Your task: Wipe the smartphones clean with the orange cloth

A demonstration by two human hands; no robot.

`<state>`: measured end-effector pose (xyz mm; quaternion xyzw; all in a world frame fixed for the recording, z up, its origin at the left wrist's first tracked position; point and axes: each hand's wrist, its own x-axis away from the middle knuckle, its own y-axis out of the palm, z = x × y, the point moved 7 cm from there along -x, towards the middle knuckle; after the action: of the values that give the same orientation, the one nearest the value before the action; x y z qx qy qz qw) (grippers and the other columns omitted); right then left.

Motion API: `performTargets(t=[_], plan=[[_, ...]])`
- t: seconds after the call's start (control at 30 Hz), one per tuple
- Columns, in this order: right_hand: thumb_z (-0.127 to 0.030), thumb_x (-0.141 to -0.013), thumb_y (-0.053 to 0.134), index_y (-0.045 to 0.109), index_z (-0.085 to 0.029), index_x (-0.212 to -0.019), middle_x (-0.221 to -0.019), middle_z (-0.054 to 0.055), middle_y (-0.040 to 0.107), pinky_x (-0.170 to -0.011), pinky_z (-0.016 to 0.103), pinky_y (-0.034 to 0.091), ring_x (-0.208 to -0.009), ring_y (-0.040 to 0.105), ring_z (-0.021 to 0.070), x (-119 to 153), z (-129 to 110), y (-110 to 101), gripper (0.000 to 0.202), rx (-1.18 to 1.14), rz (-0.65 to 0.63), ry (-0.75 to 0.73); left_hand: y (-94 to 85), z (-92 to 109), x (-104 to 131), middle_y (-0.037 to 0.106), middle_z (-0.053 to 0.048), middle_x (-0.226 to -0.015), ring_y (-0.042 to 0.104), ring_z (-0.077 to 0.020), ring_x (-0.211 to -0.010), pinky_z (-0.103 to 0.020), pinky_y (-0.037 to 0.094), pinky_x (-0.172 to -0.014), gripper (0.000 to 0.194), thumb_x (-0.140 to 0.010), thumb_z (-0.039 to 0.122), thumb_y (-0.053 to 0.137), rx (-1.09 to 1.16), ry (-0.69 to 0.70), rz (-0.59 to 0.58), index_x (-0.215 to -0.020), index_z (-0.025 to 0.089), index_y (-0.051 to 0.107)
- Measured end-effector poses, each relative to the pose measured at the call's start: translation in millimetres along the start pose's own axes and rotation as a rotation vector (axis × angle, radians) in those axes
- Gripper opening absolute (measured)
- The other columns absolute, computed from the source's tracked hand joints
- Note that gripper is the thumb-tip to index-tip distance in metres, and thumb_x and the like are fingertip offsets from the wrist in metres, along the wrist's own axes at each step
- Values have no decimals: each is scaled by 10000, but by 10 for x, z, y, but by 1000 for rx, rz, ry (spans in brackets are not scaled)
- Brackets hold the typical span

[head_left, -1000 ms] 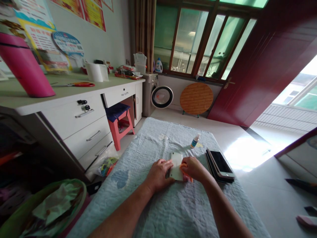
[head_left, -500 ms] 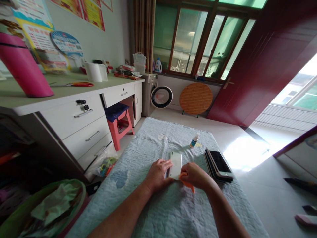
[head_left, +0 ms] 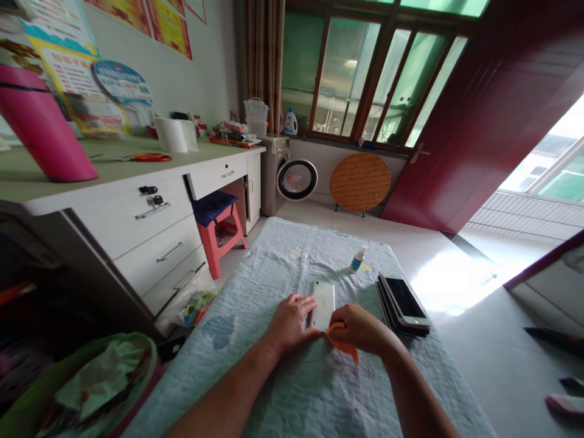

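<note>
A white smartphone (head_left: 324, 302) lies back side up on the light blue quilted cloth. My left hand (head_left: 293, 320) holds it at its left side, fingertips over the back and thumb by the lower edge. Bunched in the closed fingers of my right hand (head_left: 357, 325) is an orange cloth (head_left: 345, 348), pressed at the phone's lower right corner. Beyond the phone stands a small spray bottle (head_left: 358, 260) with a white top and a blue label. To the right is a stack of phones and tablets (head_left: 403, 302), the uppermost white-framed with a dark screen.
The quilted cloth (head_left: 292, 243) covers the surface under my hands. At left are a desk (head_left: 137, 213) with drawers, a red stool (head_left: 223, 234) and a lined waste bin (head_left: 152, 359). A washing machine (head_left: 274, 176) with its door open and a round wooden tabletop (head_left: 360, 181) are farther back.
My right hand and the orange cloth have shifted slightly left and down along the phone's lower edge. The left hand and the phone stay in place.
</note>
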<state>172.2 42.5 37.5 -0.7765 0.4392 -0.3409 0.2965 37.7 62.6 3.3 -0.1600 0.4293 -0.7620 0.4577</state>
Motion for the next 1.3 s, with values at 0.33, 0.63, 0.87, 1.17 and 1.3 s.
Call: performTargets(t=[0.33,0.63,0.87,1.17,1.3], plan=[[-176,-854,519,685,-177,-702,-758,28,593,-742,248,377,-776,533,142,-56,-202,-46,224,161,350,-215,-21,20,9,569,-55,-1356,503,-310,-1177,-439,407,-1014,550,-717,490,741,4,28,26,-1200,252,628],[-157,-884,515,735,-192,-799,-828,44,624,-782,263,368,-807,514,158,-262,45,-58,238,250,452,-149,-28,33,16,552,-35,-1375,490,-300,-1184,-427,395,-1021,625,-706,451,747,19,38,15,-1279,278,567],[-175,-896,505,729,-192,-838,-856,48,616,-791,271,370,-839,487,173,-328,267,-166,231,291,616,-21,-20,19,2,526,-52,-1403,474,-306,-1209,-437,392,-1031,595,-713,432,742,5,33,1,-1257,242,593],[-173,-917,466,741,-212,-890,-916,58,644,-787,273,403,-855,519,172,-238,-33,20,279,250,450,-174,-29,-16,-2,488,-135,-1418,458,-328,-1274,-458,345,-1076,761,-700,572,729,51,26,45,-1331,204,516],[-164,-913,481,735,-214,-871,-914,49,655,-763,257,401,-852,512,171,-210,-137,102,262,270,409,-227,-30,-16,-7,559,-123,-1336,508,-316,-1215,-439,374,-1055,701,-695,575,735,72,39,67,-1261,198,564]])
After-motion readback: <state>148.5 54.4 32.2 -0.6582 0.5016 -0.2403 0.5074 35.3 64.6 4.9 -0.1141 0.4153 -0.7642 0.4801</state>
